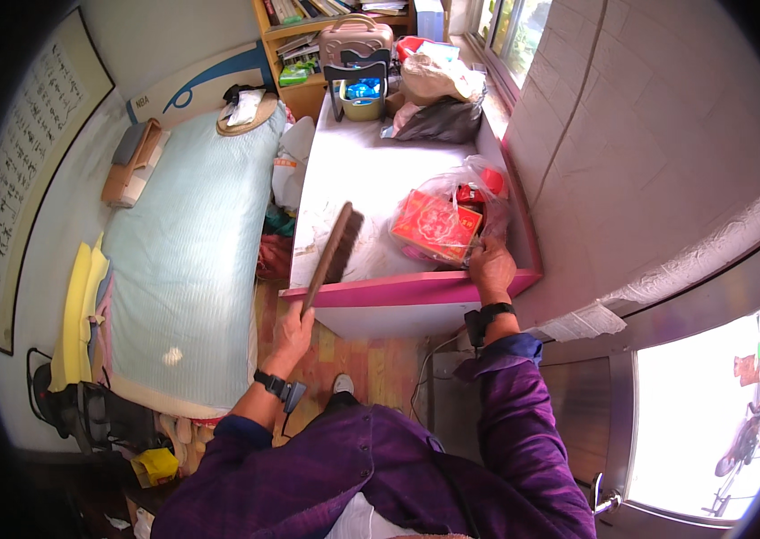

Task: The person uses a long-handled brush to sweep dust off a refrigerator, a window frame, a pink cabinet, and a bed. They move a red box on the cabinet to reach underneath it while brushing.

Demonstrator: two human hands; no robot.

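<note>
My left hand (293, 339) grips the wooden handle of a long dark-bristled bed brush (334, 249). The brush points away from me, its bristles facing right above the near left corner of a white bed board (346, 182). At the near right corner, my right hand (491, 267) is closed at the lower edge of a clear plastic bag (444, 182); its fingertips are partly hidden. Inside the bag are a red printed box (437, 226) and other red packages (481, 185). The pink-edged footboard (400, 288) runs below both hands.
At the far end of the board are a yellow-green basket (361, 109), a pink case (355, 37) and a black plastic bag (444, 121). A second bed (184, 269) with a pale green cover stands left. A door (582, 404) with a metal handle is at right.
</note>
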